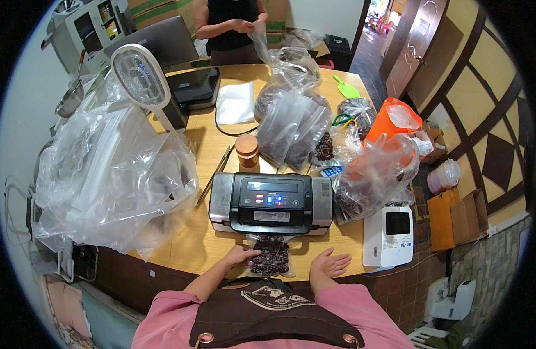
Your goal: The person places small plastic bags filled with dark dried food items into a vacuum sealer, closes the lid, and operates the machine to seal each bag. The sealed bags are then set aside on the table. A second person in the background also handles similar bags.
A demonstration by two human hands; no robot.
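Note:
A clear plastic bag of dark dried pieces (270, 256) lies flat at the table's front edge, its top end at the front of a vacuum sealer (271, 204). Lights glow on the sealer's panel, and its lid looks down. My left hand (242, 254) grips the bag's left edge, thumb on top; the fingers beneath are partly hidden. To the right of the bag, my right hand (331, 263) rests by the table edge, palm turned up, fingers apart, with nothing in it.
A jar (247, 152) and tongs (214, 174) are behind the sealer. Large plastic wrapping (132, 187) fills the left. Filled bags (294, 126), an orange bag (392, 120) and a white device (388, 237) stand right. Across the table, a person (233, 30) handles a plastic bag.

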